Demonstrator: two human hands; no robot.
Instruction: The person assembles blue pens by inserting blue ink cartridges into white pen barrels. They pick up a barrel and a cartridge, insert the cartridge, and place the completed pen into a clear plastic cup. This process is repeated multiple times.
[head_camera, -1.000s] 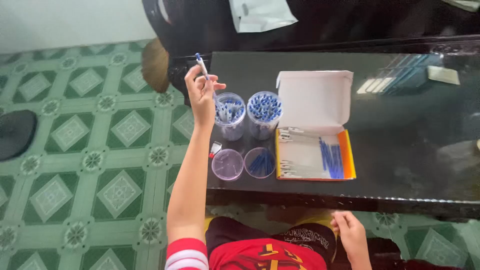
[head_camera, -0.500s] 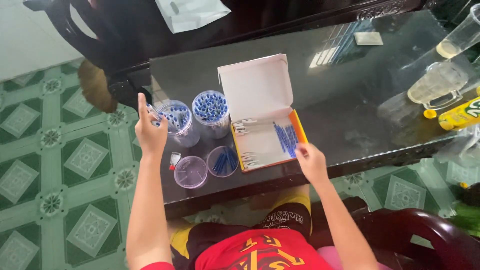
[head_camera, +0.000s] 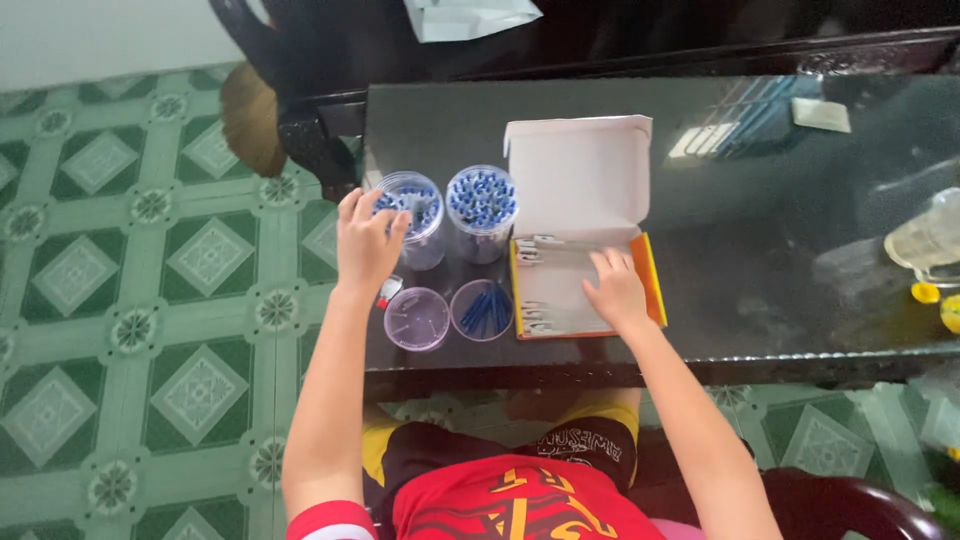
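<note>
My left hand (head_camera: 366, 243) is at the mouth of the left clear jar (head_camera: 425, 240), its fingers pinched on a blue-capped pen that points into the jar among several others. Beside it stands a second clear jar (head_camera: 481, 206), also full of blue-capped pens. My right hand (head_camera: 614, 290) rests with its fingers spread inside an open box (head_camera: 652, 281) that has an orange rim and a raised white lid, on the pens lying in it. Two round clear lids lie near the table's front edge: the left lid (head_camera: 417, 319) and the right lid (head_camera: 482, 310), which holds blue pieces.
The dark glass-topped table (head_camera: 760, 250) has a clear glass (head_camera: 925, 240) and yellow caps (head_camera: 927, 293) at the right, and a small pale packet (head_camera: 820, 114) at the back. A dark chair (head_camera: 300, 130) stands behind the table. Green patterned floor tiles (head_camera: 150, 300) lie to the left.
My left hand has come down from above the jars to the left jar's mouth with the pen. My right hand has moved from my lap up into the open box.
</note>
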